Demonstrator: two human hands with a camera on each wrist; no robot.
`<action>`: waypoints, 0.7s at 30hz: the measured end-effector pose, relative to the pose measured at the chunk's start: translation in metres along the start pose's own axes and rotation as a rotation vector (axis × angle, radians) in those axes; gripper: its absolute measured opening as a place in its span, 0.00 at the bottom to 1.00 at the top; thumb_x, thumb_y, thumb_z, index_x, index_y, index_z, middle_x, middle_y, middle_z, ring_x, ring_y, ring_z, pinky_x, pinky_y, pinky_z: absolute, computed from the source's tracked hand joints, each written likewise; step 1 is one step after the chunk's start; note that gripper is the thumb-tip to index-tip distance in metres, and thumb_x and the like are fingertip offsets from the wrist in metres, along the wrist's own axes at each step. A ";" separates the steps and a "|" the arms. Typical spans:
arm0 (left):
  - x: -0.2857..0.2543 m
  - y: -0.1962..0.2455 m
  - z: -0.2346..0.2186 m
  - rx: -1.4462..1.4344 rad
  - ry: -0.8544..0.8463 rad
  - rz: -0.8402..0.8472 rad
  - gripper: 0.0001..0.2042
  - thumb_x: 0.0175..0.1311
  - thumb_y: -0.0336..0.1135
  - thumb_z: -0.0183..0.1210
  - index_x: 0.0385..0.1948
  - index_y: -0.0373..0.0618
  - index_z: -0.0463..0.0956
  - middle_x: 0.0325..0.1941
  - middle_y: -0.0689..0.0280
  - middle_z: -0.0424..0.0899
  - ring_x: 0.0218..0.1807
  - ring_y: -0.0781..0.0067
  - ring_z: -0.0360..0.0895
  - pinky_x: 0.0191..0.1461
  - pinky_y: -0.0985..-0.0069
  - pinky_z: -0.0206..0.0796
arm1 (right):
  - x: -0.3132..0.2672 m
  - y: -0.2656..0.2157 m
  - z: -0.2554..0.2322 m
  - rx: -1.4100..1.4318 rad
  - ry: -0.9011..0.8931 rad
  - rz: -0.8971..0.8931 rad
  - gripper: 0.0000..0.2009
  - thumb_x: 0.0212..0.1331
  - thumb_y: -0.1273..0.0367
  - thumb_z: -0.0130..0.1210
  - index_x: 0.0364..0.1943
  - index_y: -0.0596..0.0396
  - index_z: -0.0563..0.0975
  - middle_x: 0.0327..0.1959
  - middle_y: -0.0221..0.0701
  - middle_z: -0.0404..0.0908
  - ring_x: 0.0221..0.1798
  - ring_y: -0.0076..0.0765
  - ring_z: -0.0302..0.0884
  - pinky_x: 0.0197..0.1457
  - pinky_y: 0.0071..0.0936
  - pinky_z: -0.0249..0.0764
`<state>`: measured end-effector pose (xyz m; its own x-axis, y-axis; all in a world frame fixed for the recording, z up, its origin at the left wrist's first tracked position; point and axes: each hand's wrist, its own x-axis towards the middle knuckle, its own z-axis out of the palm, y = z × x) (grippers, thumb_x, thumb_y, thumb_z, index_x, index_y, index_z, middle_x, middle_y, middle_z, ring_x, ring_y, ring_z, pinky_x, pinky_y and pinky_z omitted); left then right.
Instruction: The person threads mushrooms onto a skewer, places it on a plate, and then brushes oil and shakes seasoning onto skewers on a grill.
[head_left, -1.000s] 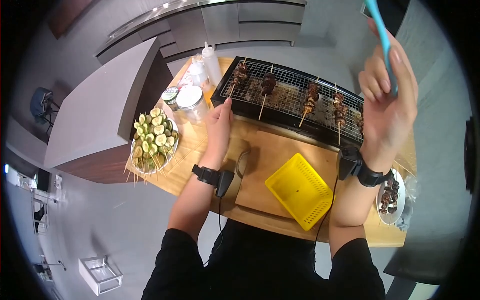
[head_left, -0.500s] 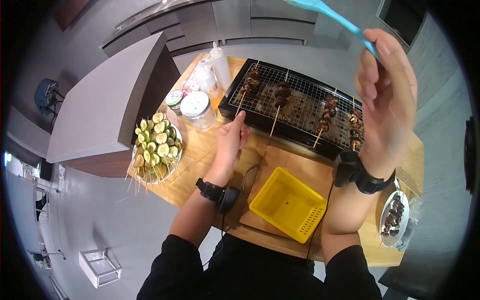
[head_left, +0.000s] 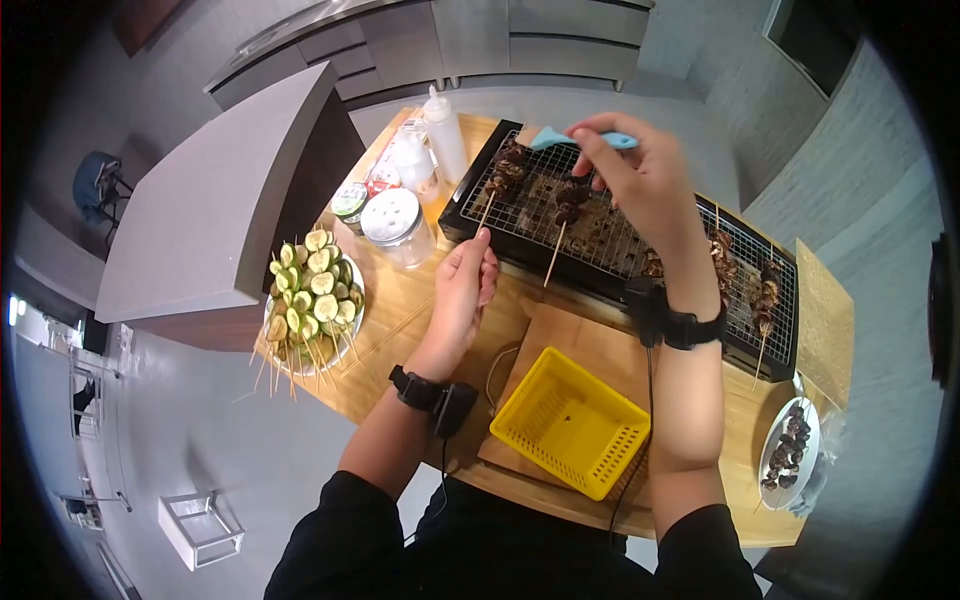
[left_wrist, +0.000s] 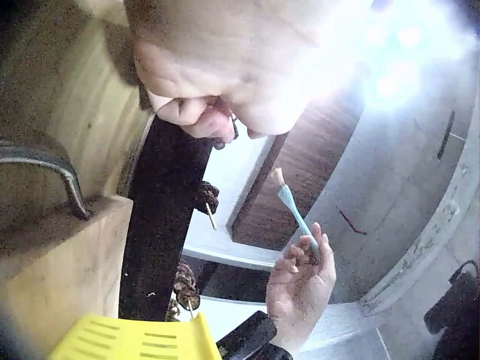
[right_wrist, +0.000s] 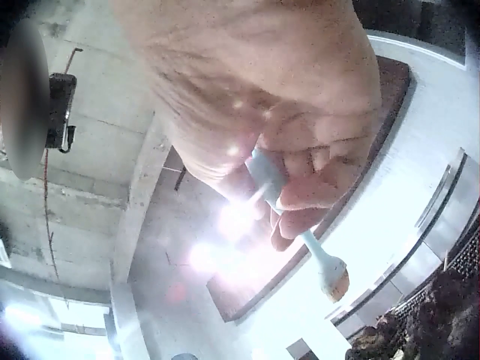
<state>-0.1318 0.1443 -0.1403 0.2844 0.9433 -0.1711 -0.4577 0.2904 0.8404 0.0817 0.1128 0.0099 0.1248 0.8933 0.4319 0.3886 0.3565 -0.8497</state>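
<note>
In the head view my right hand grips a light-blue basting brush over the grill, bristles pointing left near the leftmost meat skewer. The right wrist view shows the fingers curled round the brush handle, with the brush head projecting beyond them. At the grill's near left edge, my left hand pinches the lower end of that leftmost skewer's stick between thumb and fingers. A second meat skewer lies to its right on the wire grate, below the right hand. The right forearm partly hides another skewer.
The black grill spans the table's back. A yellow basket sits on a wooden board. Left are a shaker jar, squeeze bottles and a plate of zucchini skewers. Right stands a plate with meat skewers.
My right hand has swung left and down with the brush, from raised at the right to over the grill's left part. The left hand stays at the leftmost skewer's end; the head view has shifted.
</note>
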 end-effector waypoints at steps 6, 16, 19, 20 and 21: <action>0.009 -0.001 -0.009 0.028 -0.024 0.111 0.16 0.78 0.45 0.58 0.28 0.48 0.73 0.19 0.76 0.68 0.17 0.88 0.58 0.19 0.85 0.47 | 0.001 0.018 0.015 -0.076 -0.212 0.026 0.10 0.73 0.67 0.57 0.51 0.56 0.83 0.32 0.27 0.87 0.31 0.16 0.78 0.34 0.16 0.74; 0.009 0.000 -0.009 0.085 -0.048 0.133 0.15 0.78 0.43 0.57 0.29 0.48 0.74 0.20 0.79 0.68 0.19 0.91 0.59 0.21 0.86 0.47 | 0.003 0.031 0.036 -0.046 -0.155 -0.047 0.13 0.70 0.65 0.59 0.48 0.60 0.83 0.31 0.32 0.89 0.27 0.20 0.80 0.32 0.22 0.74; 0.012 -0.002 -0.011 0.100 -0.053 0.143 0.15 0.78 0.43 0.57 0.29 0.48 0.75 0.20 0.79 0.68 0.19 0.91 0.59 0.21 0.87 0.46 | 0.003 0.026 0.036 -0.073 -0.118 -0.041 0.13 0.71 0.64 0.59 0.48 0.59 0.83 0.31 0.32 0.88 0.27 0.20 0.80 0.33 0.21 0.74; 0.012 -0.002 -0.011 0.109 -0.054 0.146 0.15 0.78 0.43 0.57 0.29 0.48 0.75 0.19 0.79 0.68 0.19 0.91 0.59 0.21 0.86 0.46 | 0.003 0.025 0.034 -0.100 -0.132 -0.026 0.13 0.72 0.64 0.58 0.49 0.59 0.83 0.31 0.30 0.88 0.28 0.19 0.79 0.34 0.20 0.75; 0.012 -0.002 -0.011 0.119 -0.055 0.149 0.15 0.78 0.43 0.57 0.29 0.48 0.75 0.19 0.79 0.68 0.19 0.91 0.58 0.21 0.86 0.46 | 0.003 0.025 0.034 -0.126 -0.145 -0.011 0.13 0.73 0.64 0.58 0.49 0.59 0.83 0.31 0.29 0.87 0.29 0.18 0.78 0.35 0.19 0.76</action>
<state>-0.1369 0.1563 -0.1499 0.2677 0.9634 -0.0148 -0.3961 0.1240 0.9098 0.0608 0.1336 -0.0198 -0.0094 0.9230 0.3846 0.5015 0.3372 -0.7968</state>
